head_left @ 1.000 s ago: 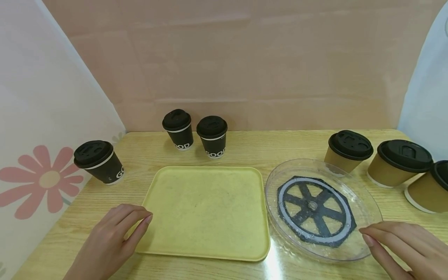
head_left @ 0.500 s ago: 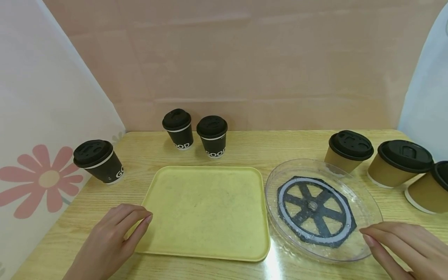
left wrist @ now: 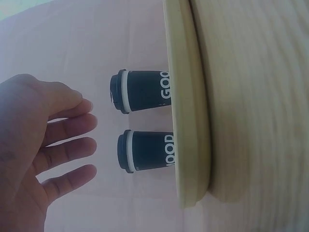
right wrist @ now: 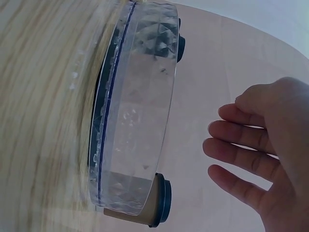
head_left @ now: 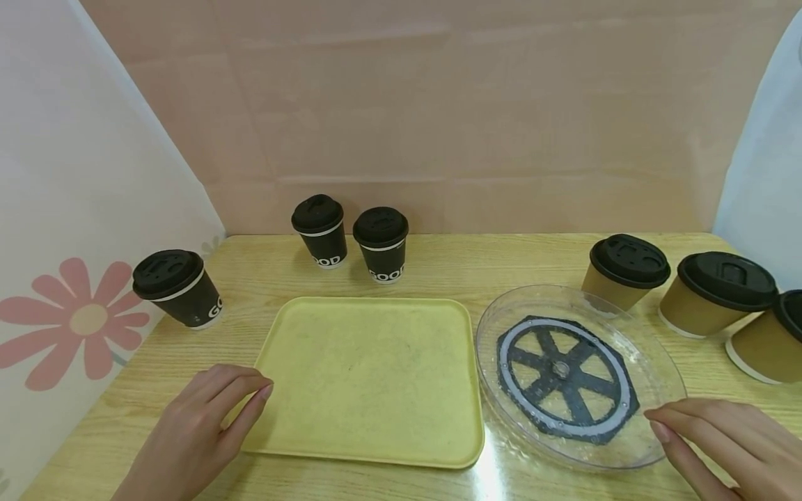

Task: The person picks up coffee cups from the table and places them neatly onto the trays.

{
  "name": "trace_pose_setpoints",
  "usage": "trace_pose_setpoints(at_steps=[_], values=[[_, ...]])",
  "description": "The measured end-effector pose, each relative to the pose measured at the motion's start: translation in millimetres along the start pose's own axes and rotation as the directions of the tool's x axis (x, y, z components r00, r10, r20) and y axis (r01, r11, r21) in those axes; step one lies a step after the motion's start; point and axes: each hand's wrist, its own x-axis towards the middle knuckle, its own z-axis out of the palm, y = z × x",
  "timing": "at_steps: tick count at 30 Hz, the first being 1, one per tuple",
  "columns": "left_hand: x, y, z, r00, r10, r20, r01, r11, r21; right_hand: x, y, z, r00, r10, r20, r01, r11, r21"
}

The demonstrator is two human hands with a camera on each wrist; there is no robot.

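My left hand (head_left: 197, 428) hovers by the left edge of a yellow tray (head_left: 370, 383), its fingers loosely bent and holding nothing. In the left wrist view the hand (left wrist: 43, 135) is well above the tray's rim (left wrist: 186, 121). My right hand (head_left: 729, 442) is over the right rim of a round clear plastic dish (head_left: 661, 390), also with relaxed fingers and nothing in them. The right wrist view shows that hand (right wrist: 260, 150) apart from the dish's clear wall (right wrist: 145, 111). Beneath the dish's floor a dark, spoked, wheel-like base (head_left: 560, 372) shows through.
Black lidded paper cups (head_left: 178, 289) stand at the left, with two more black cups (head_left: 382, 250) behind the tray. Three brown cups with black lids (head_left: 714, 296) stand at the right, one partly behind the dish. A pinkish backdrop (head_left: 438, 125) closes the far side of the wooden table (head_left: 501, 261).
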Motion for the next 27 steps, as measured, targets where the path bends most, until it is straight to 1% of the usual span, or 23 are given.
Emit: trace_pose_setpoints(at_steps=[2,9,13,14,16,21,27], values=[[-0.3,-0.2,1.2,1.000,0.006,-0.007,-0.006,1.000,0.001,-0.5,-0.4,0.0,1.000,0.007,0.001,-0.007,1.000,-0.004],[-1.7,-0.4,3.1,1.000,-0.004,-0.009,0.004,1.000,0.016,-0.2,-1.0,-2.0,0.999,0.029,0.014,-0.029,1.000,0.000],[-0.6,1.1,2.0,1.000,-0.013,0.008,0.013,1.000,0.023,-1.9,1.7,-2.0,1.000,0.019,-0.021,-0.018,0.999,0.033],[-0.2,1.4,1.9,1.000,-0.013,0.009,0.013,1.000,0.022,-2.5,2.7,-1.2,0.999,0.009,-0.043,-0.007,0.999,0.044],[0.4,1.7,1.7,1.000,-0.015,0.016,0.014,1.000,0.020,-3.1,3.1,-1.1,0.999,0.003,-0.054,-0.001,0.999,0.047],[-0.5,1.2,3.0,1.000,-0.013,0.012,0.013,1.000,0.016,-3.6,1.0,-0.8,0.999,0.036,-0.029,-0.035,0.999,0.030],[-1.6,0.5,5.0,1.000,-0.007,-0.001,0.007,1.000,0.016,-3.8,0.7,0.4,0.999,0.039,-0.032,-0.038,0.999,0.038]])
